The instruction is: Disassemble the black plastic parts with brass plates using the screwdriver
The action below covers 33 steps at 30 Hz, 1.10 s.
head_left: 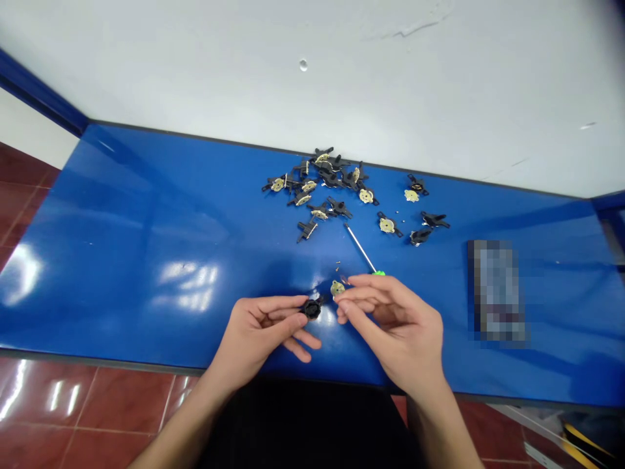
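Observation:
My left hand [273, 326] pinches a black plastic part [312, 308] with a round hollow facing up, between thumb and index finger. Just to its right, my right hand [385, 319] has its thumb and fingertips together at a brass-coloured disc [336, 288]; whether they grip it or something smaller is hard to see. Beyond the right fingertips lies a screwdriver [361, 249], its metal shaft pointing away and its green handle partly behind the hand. Tiny brass-coloured screws [337, 266] rest on the blue table between the disc and the shaft.
Several black parts with brass-coloured discs [326, 176] are heaped at the back middle of the blue table [146, 260]. More such parts [420, 236] lie to their right. A blurred dark rectangular object [497, 290] sits at the right. A pale wall [244, 71] borders the table's far edge.

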Available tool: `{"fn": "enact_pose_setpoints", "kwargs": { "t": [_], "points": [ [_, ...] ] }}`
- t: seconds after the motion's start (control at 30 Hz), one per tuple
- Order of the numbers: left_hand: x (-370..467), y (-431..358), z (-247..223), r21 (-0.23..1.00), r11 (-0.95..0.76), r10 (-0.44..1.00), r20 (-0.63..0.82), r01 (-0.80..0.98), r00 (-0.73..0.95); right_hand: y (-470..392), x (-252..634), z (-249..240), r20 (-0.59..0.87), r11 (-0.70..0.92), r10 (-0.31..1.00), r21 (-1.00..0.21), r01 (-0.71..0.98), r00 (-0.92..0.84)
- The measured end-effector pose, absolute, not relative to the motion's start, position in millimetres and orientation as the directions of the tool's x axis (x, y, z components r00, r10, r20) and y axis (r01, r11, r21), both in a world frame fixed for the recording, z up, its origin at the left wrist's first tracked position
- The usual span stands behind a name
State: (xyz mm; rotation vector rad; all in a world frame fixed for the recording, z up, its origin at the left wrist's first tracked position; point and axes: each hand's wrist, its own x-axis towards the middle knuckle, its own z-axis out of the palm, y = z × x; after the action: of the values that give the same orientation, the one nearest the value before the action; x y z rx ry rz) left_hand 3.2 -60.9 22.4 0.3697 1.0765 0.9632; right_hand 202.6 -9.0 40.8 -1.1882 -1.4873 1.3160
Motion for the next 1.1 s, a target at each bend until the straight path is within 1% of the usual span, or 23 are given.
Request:
{"fn": "enact_pose_setpoints", "kwargs": {
  "t": [0.17,0.3,0.37,0.43,0.5,0.67,0.77,0.87,1.03,1.1],
  "points": [
    [5.3,-59.2,22.6,0.685,0.533,0.821,-0.559,-0.497,0.11,-9.3,205.0,42.6,-0.007,0.078,0.952,-0.962,0.263,-0.305],
    [5.4,-56.6,25.6,0.674,0.538,0.813,-0.573,-0.507,0.102,-3.2,207.8,38.6,0.061,0.166,0.957,-0.916,0.365,-0.282],
    [5.3,-55.9,26.9,0.674,0.534,0.813,-0.576,-0.51,0.09,4.1,210.5,36.9,0.148,0.26,0.954,-0.839,0.477,-0.259],
    [5.4,-55.5,27.2,0.682,0.524,0.819,-0.568,-0.511,0.081,15.3,212.4,36.1,0.229,0.342,0.938,-0.728,0.594,-0.258],
    [5.5,-55.3,26.7,0.691,0.513,0.828,-0.555,-0.509,0.081,29.3,211.5,36.0,0.258,0.396,0.918,-0.624,0.674,-0.3],
    [5.1,-55.5,24.2,0.709,0.487,0.848,-0.525,-0.51,0.08,65.6,193.2,36.0,0.2,0.473,0.881,-0.417,0.777,-0.429],
    [4.5,-56.4,22.6,0.709,0.481,0.852,-0.517,-0.515,0.083,81.4,179.9,33.6,0.13,0.506,0.862,-0.297,0.81,-0.491],
    [4.2,-57.2,21.6,0.705,0.485,0.852,-0.515,-0.518,0.097,90.8,172.6,29.9,0.085,0.525,0.847,-0.279,0.804,-0.524],
    [3.5,-58.1,19.9,0.703,0.483,0.854,-0.511,-0.522,0.102,91.2,175.7,33.4,0.097,0.572,0.813,-0.313,0.758,-0.574],
    [3.1,-58.2,18.7,0.704,0.486,0.853,-0.511,-0.518,0.106,84.8,181.0,40.3,0.128,0.582,0.802,-0.382,0.718,-0.583]
  ]
}}
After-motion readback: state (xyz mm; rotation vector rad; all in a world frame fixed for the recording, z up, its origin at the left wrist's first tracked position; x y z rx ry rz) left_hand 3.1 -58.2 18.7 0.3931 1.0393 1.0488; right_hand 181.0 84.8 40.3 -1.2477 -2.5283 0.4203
